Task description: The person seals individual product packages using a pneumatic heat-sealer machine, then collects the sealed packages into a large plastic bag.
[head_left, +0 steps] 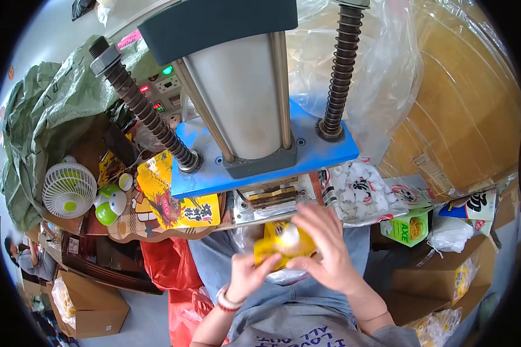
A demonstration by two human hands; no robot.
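A yellow bag point(283, 243) with a white object, blurred, on it is above my lap, in front of the press point(260, 156). My left hand point(250, 276) has its fingers closed on the bag's lower left edge. At the bag's right side is my right hand point(324, 248), smeared by motion, its fingers stretched out and apart. Flat on the table to the left lies a yellow printed bag point(176, 199). Right of the press, a clear printed bag point(362, 194) contains white pieces.
A white and green fan point(69, 189) stands at the left. Red bags point(171, 266) hang beside my legs. A green AXE container point(408, 228) and an open cardboard box point(428, 283) are at the right. Another person point(35, 260) sits far left.
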